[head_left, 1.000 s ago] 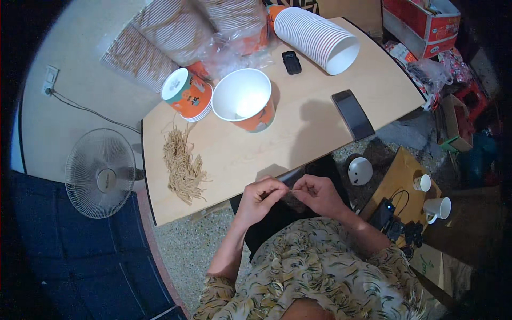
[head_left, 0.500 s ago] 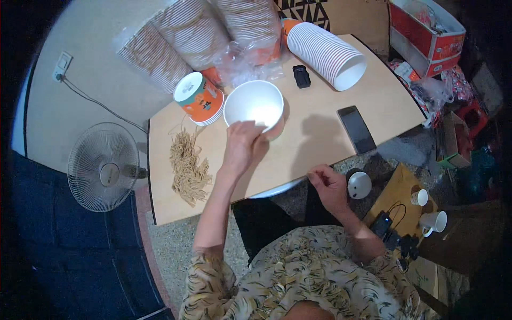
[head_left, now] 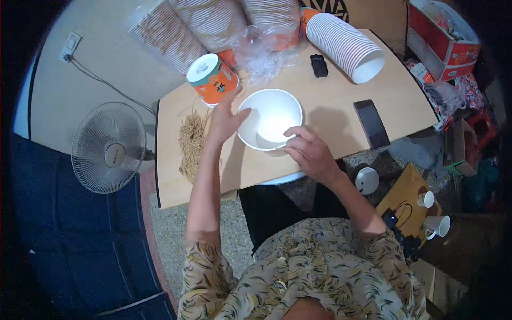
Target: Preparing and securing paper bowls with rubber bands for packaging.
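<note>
A white paper tub (head_left: 266, 114) stands near the middle of the table, its open mouth turned up toward me. My right hand (head_left: 313, 156) grips the near right part of its rim, fingertips over the edge. On the tub's left side, my left hand (head_left: 225, 121) is open, with fingers stretched away from me and thumb apart beside the rim. Its fingertips are close to an orange paper tub (head_left: 216, 90) with a white and green top; I cannot tell whether they touch it. A bundle of tan strings (head_left: 192, 141) lies left of my left wrist.
Tall wrapped stacks of paper tubs (head_left: 208, 24) and crumpled clear plastic (head_left: 261, 58) line the back. A row of nested white tubs (head_left: 346, 48) lies at the back right, near a small black object (head_left: 319, 66) and a phone (head_left: 372, 124). A fan (head_left: 109, 152) stands left.
My left hand has left the white tub's near rim and moved toward the orange tub. My right hand has risen from the table's front edge and taken hold of the white tub's rim.
</note>
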### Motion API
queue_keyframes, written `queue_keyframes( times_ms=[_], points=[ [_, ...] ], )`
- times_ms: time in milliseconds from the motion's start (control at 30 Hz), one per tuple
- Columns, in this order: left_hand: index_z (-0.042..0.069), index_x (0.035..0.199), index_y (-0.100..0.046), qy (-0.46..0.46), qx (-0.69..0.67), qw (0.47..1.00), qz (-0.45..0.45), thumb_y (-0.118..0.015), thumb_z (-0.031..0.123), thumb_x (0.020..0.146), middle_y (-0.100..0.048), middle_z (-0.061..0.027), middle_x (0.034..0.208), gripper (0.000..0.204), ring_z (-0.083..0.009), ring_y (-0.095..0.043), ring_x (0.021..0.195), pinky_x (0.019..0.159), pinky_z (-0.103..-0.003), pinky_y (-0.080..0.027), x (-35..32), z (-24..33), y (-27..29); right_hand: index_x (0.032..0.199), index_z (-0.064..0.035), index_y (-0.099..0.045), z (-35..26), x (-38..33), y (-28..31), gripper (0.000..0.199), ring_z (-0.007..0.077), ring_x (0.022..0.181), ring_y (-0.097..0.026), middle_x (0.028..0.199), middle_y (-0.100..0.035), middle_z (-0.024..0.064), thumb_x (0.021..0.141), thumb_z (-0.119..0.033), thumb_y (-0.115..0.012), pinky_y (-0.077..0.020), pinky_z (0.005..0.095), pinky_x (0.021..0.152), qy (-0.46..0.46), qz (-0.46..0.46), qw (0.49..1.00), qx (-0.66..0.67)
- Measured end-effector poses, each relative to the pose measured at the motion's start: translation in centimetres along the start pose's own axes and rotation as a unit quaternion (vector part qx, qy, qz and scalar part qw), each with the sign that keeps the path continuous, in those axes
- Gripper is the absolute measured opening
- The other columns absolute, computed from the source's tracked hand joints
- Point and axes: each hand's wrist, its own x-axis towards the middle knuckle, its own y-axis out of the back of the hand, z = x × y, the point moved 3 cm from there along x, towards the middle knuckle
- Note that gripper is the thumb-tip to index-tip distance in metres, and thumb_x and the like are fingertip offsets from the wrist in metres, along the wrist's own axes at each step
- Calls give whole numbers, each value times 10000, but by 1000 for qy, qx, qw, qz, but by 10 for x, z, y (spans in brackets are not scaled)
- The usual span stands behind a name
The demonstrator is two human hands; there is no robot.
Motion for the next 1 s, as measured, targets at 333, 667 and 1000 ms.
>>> queue_keyframes(
  times_ms=[333,667,1000],
  points=[
    [24,1183,-694,82,-152,981,-88,-635,48,869,-731,-77,985,320,-125,-674,831,713,-270,-545,7,-14,-25,913,-9,-617,-13,-1,-3,87,295,957,-597,1016,-580,107,872,-76,-653,-505,397,840,-77,-5,993,84],
    [13,1181,-679,53,-108,987,-103,-631,110,933,-709,-30,978,271,-87,-637,845,735,-261,-524,2,-4,-31,871,-10,-617,-25,-3,-5,78,283,925,-586,963,-587,98,830,-26,-681,-470,389,859,-72,11,988,139],
    [67,1121,-676,47,-52,992,-100,-649,160,900,-714,-82,937,241,-143,-652,800,734,-313,-519,9,1,-33,847,-16,-598,-21,-7,-7,103,304,915,-568,924,-576,95,819,-44,-693,-458,404,878,-85,14,983,165]
  ],
)
